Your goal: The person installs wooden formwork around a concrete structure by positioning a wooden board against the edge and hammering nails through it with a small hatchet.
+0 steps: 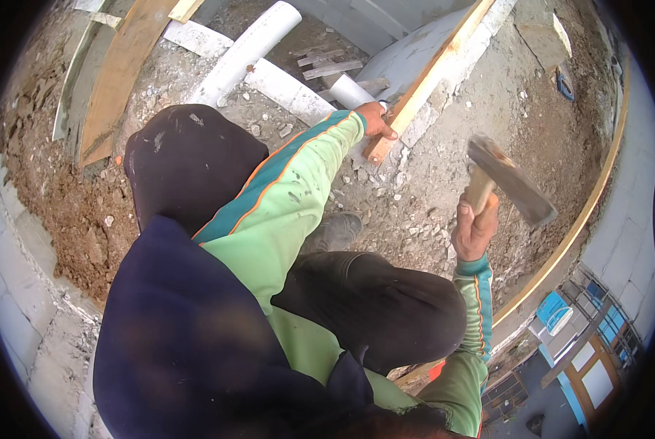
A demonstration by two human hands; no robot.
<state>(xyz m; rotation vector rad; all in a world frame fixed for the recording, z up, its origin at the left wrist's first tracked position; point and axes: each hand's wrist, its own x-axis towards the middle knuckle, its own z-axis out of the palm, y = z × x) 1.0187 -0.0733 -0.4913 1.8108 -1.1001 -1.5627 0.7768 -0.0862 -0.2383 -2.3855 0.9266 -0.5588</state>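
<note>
In my right hand (476, 225) is a hammer (514, 183), gripped by its short wooden handle and held up off the ground, its dark metal head angled to the right. My left hand (378, 121) is closed around the near end of a long wooden plank (433, 66), which runs away to the upper right beside a pale concrete edge. The fingers on the plank's far side are partly hidden. Between the two hands lies rubble-strewn soil.
A white pipe (247, 53) lies at the upper left, near a pale flat strip (291, 91). A brown board (119, 80) stands further left. Wood scraps (331, 66) sit in a recess ahead. A blue-handled tool (564, 84) lies at the far right, by a long timber edge (561, 271).
</note>
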